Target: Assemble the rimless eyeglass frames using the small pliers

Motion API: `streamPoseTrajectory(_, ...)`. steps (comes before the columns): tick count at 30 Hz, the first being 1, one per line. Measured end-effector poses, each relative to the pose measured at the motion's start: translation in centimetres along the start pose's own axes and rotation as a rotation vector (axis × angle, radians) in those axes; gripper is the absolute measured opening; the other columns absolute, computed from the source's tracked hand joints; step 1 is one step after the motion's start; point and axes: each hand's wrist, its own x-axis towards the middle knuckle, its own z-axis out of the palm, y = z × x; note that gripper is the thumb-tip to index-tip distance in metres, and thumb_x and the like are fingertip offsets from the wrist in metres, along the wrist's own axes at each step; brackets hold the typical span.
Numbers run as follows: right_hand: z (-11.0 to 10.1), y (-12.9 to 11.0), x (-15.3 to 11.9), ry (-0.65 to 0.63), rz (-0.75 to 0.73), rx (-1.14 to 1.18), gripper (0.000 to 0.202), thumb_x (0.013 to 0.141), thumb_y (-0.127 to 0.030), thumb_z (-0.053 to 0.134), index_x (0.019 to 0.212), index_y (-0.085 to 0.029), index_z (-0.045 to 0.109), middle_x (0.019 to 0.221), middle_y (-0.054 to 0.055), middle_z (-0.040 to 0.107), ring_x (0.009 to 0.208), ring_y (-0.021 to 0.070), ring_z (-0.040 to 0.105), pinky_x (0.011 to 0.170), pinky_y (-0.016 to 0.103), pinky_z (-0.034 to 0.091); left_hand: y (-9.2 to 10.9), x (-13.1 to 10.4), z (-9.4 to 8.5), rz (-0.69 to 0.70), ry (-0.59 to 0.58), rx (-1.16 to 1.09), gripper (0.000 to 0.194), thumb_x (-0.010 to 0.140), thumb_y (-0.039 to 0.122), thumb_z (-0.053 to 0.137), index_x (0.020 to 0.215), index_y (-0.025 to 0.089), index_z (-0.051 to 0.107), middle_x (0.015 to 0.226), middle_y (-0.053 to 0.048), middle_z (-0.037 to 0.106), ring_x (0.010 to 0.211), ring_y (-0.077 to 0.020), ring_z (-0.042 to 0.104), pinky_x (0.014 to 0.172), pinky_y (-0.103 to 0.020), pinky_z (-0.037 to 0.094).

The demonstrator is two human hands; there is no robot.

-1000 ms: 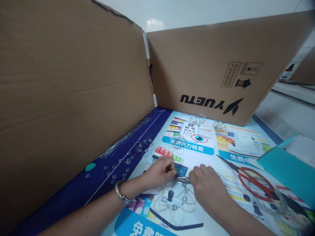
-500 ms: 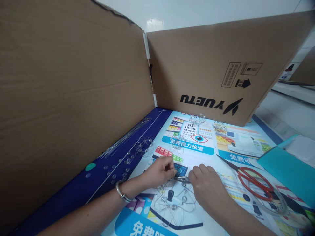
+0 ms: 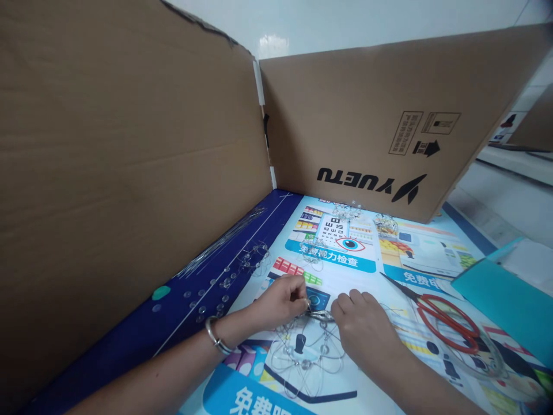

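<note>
In front of me lies a looped wire piece with clear beads (image 3: 306, 364), its petal-like loops spread over the printed sheet. My left hand (image 3: 284, 301), with a silver bangle at the wrist, is closed in a pinch on the wire at its far edge. My right hand (image 3: 363, 323) is closed around small metal pliers (image 3: 320, 315); their jaws point left, to the wire beside my left fingertips. The pliers' handles are hidden in my right fist.
Red-handled scissors (image 3: 449, 323) lie at right, on a coil of clear line (image 3: 496, 360), near a teal folder (image 3: 510, 305). Loose beads (image 3: 222, 306), wire lengths (image 3: 220, 242) and a green piece (image 3: 161, 292) lie at left. Beaded wire pieces (image 3: 313, 251) sit farther back. Cardboard walls (image 3: 367, 115) stand behind.
Almost nothing differs. Both hands keep their grip at the same spot, and the view has shifted very slightly.
</note>
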Motion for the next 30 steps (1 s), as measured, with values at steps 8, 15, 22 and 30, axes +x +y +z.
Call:
streamPoseTrajectory(8,-0.1,-0.2,0.0,-0.004,0.001,-0.024,0.016,0.067,-0.005,0.05,0.078,-0.016,0.057,0.07,0.004,0.052,0.066,0.0176,0.041,0.058,0.033,0.021,0.1,0.0,0.0,-0.001,-0.019,-0.055,0.012,0.072,0.01,0.051,0.064,0.015,0.044,0.062,0.003,0.048,0.056,-0.008,0.043,0.052,-0.019,0.031)
streamPoseTrajectory(15,-0.5,-0.4,0.1,-0.053,0.008,-0.028,0.014,0.067,-0.007,0.052,0.078,-0.015,0.058,0.069,0.005,0.054,0.065,0.018,0.044,0.056,0.032,0.022,-0.1,-0.1,0.0,0.014,-0.032,-0.048,0.011,0.072,0.01,0.05,0.064,0.015,0.044,0.063,0.003,0.048,0.056,-0.0078,0.042,0.051,-0.02,0.032)
streamPoseTrajectory(22,-1.3,-0.7,0.3,-0.137,0.033,-0.021,0.016,0.068,-0.005,0.052,0.08,-0.013,0.058,0.069,0.006,0.055,0.064,0.0172,0.047,0.053,0.031,0.022,-0.2,0.0,-0.1,0.017,-0.03,-0.046,0.009,0.074,0.012,0.051,0.066,0.015,0.046,0.064,0.003,0.048,0.057,-0.0081,0.043,0.053,-0.02,0.033)
streamPoseTrajectory(30,-1.4,-0.8,0.4,-0.146,0.054,0.004,0.017,0.065,-0.002,0.05,0.076,-0.014,0.057,0.067,0.005,0.055,0.061,0.0167,0.048,0.051,0.031,0.02,0.0,-0.2,-0.5,0.049,-0.088,-0.086,0.013,0.076,0.014,0.052,0.066,0.014,0.045,0.066,0.002,0.049,0.059,-0.008,0.043,0.054,-0.019,0.035)
